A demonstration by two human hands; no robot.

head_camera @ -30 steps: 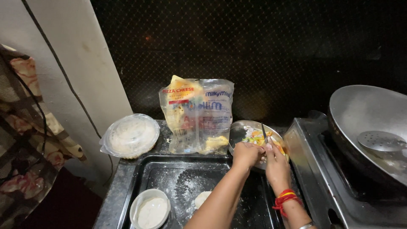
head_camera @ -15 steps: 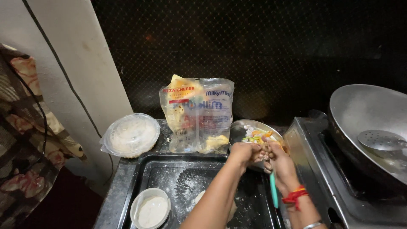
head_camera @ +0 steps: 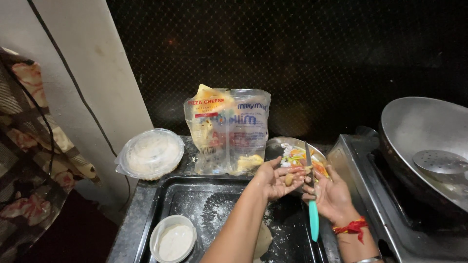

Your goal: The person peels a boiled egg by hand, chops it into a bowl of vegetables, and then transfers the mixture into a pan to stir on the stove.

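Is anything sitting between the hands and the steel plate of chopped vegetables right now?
Nothing visible. The left hand, cupping a small pale piece, and the right hand, holding the teal-handled knife, are already at the steel plate. The plastic bag stands off to the left.

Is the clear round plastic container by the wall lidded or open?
Lidded: the clear round plastic container has a transparent cover across its top, pale contents showing through it.

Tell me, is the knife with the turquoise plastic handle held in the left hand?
No, the knife with the turquoise plastic handle is in the right hand, while the left hand cups a small piece of food.
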